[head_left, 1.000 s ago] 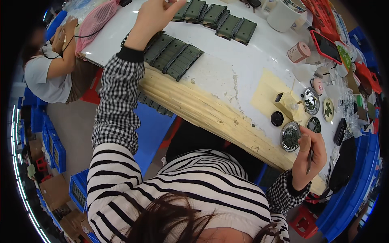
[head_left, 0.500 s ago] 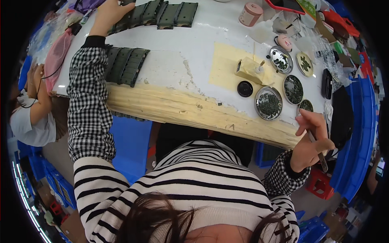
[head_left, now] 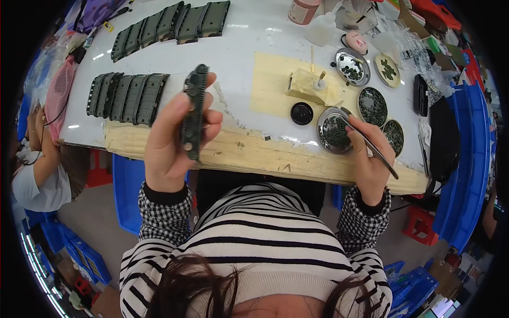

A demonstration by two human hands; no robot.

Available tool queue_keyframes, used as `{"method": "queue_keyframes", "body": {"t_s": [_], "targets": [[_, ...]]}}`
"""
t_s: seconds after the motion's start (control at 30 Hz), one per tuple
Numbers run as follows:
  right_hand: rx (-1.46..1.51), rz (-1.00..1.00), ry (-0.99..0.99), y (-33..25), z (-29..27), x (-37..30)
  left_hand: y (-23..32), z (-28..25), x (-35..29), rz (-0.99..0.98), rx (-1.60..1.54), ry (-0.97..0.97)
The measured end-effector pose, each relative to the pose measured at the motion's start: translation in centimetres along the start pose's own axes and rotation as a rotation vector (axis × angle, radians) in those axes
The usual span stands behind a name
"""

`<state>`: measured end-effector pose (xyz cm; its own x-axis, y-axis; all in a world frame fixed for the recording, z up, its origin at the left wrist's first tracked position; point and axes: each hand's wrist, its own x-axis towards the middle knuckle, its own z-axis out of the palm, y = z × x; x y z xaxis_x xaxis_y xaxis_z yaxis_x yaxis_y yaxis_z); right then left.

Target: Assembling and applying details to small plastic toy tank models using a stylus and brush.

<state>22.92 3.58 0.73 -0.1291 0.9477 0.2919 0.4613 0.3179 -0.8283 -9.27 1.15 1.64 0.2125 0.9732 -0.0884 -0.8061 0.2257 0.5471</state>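
My left hand (head_left: 168, 140) grips a long dark green toothed plastic piece (head_left: 194, 114) and holds it upright, in front of the table edge. Its fingers wrap round both sides of the piece. In my right hand (head_left: 372, 164) is a pair of metal tweezers (head_left: 377, 150), pinched and slanting toward the upper left. The tweezer tips are over the right side of a round steel dish (head_left: 321, 130) of tiny dark green parts; whether they hold one cannot be seen. Two more dishes of green pieces, a farther dish (head_left: 373, 110) and a right-hand dish (head_left: 400, 144), stand beside it.
Two rows of green ribbed pieces, a back row (head_left: 159, 29) and a front row (head_left: 127, 98), lie at the left. A taped block (head_left: 305, 87) and a black round lid (head_left: 301, 113) are mid-table. Another person (head_left: 40, 177) sits at far left.
My left hand has come back from the far row and now holds a green toothed piece before me. My right hand has moved left, bringing the tweezers to the steel dish.
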Motion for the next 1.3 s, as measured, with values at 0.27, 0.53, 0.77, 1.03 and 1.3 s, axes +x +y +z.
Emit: {"method": "queue_keyframes", "body": {"t_s": [0.27, 0.53, 0.77, 1.03, 1.3], "targets": [[-0.115, -0.018, 0.064, 1.3, 1.1, 0.6, -4.1, 3.7, 0.8, -0.038, 0.266, 0.255], [-0.085, -0.031, 0.046, 1.8, 1.2, 0.7, -4.9, 3.9, 0.1, -0.027, 0.348, 0.27], [-0.085, -0.036, 0.042, 1.8, 1.2, 0.7, -5.8, 4.1, 0.0, 0.068, 0.361, 0.15], [0.014, -0.043, 0.07, 1.0, 1.3, 0.7, -6.1, 3.4, -0.2, 0.012, 0.399, 0.162], [-0.011, -0.626, -0.225, -5.4, 2.1, 0.8, -7.1, 4.4, 0.1, -0.261, 0.177, 0.007]]}}
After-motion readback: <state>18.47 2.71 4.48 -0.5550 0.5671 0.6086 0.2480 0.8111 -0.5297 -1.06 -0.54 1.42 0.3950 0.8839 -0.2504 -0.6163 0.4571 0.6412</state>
